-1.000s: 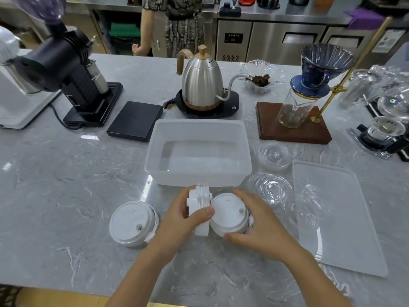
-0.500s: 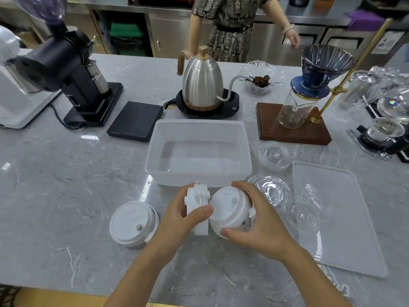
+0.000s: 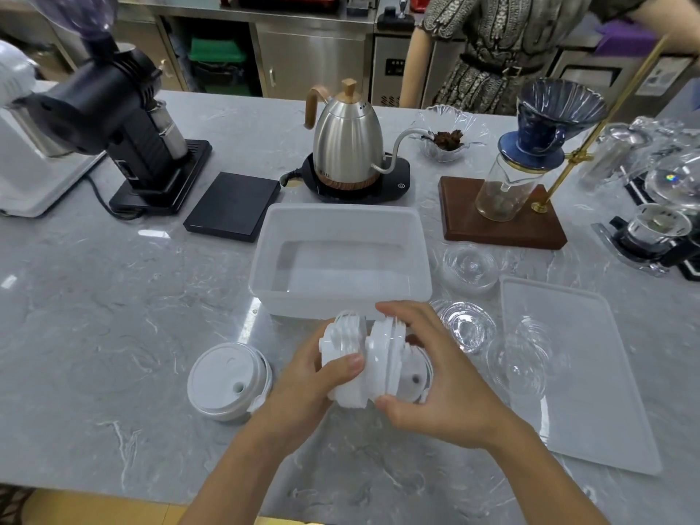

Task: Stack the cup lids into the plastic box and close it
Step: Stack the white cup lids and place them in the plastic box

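An open translucent plastic box (image 3: 341,221) stands mid-counter, nothing inside. Just in front of it my left hand (image 3: 307,388) grips a stack of white cup lids (image 3: 344,350) held on edge. My right hand (image 3: 435,377) holds a second white lid stack (image 3: 386,354) tipped on edge against the first; one white lid (image 3: 414,380) lies beneath it. Another stack of white lids (image 3: 227,380) rests flat at the left. Clear dome lids (image 3: 469,267), (image 3: 467,327), (image 3: 519,361) lie to the right. The box's flat lid (image 3: 591,392) lies at the far right.
Behind the box stand a steel gooseneck kettle (image 3: 346,142), a black scale (image 3: 235,206), a black grinder (image 3: 125,123) and a pour-over stand on a wooden base (image 3: 500,225). Glassware crowds the right edge. A person in a patterned dress (image 3: 503,43) stands beyond the counter.
My right hand has lifted its white lid stack off the counter and tipped it on edge against the left-hand stack. The person behind has moved to the right.
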`<action>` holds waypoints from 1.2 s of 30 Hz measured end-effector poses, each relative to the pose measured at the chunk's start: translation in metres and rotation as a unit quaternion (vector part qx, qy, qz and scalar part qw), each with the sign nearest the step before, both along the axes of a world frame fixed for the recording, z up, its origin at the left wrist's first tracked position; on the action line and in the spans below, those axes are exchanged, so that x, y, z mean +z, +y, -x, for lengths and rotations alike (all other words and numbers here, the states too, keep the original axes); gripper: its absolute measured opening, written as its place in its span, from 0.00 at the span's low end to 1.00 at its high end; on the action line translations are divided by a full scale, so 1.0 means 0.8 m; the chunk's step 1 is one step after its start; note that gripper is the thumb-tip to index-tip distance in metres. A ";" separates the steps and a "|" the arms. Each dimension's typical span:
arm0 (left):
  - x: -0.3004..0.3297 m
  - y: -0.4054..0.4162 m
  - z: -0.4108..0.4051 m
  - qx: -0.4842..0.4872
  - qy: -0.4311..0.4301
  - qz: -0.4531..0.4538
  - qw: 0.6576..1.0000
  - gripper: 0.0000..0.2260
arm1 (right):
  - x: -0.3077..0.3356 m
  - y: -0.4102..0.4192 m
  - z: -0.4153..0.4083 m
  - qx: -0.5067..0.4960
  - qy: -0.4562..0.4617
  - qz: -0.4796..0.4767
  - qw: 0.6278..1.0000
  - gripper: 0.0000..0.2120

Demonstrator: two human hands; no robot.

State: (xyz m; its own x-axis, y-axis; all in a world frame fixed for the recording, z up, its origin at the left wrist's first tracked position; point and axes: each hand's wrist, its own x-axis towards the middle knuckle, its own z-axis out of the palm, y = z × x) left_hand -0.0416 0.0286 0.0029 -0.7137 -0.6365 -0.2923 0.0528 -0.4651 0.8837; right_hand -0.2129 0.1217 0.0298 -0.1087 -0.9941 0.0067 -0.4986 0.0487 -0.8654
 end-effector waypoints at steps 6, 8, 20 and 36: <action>0.006 0.003 0.002 -0.016 0.003 0.014 1.000 0.27 | 0.013 0.000 -0.003 0.028 0.032 -0.031 0.999 0.48; 0.007 0.002 0.002 -0.008 0.002 0.019 1.000 0.24 | 0.017 0.000 -0.003 0.023 0.032 -0.033 0.999 0.48; 0.005 0.006 0.002 -0.014 0.014 0.019 1.000 0.26 | 0.018 0.001 -0.007 0.034 -0.033 -0.061 0.997 0.48; 0.006 0.009 0.004 0.004 -0.043 0.055 0.998 0.33 | -0.005 -0.001 -0.019 0.038 -0.077 -0.093 0.992 0.55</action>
State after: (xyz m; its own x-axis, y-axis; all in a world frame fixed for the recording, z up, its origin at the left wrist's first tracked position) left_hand -0.0446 0.0359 0.0080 -0.6836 -0.6744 -0.2790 -0.0208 -0.3641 0.9311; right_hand -0.1981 0.1212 0.0258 -0.0181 -0.9819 -0.1887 -0.3699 0.1819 -0.9111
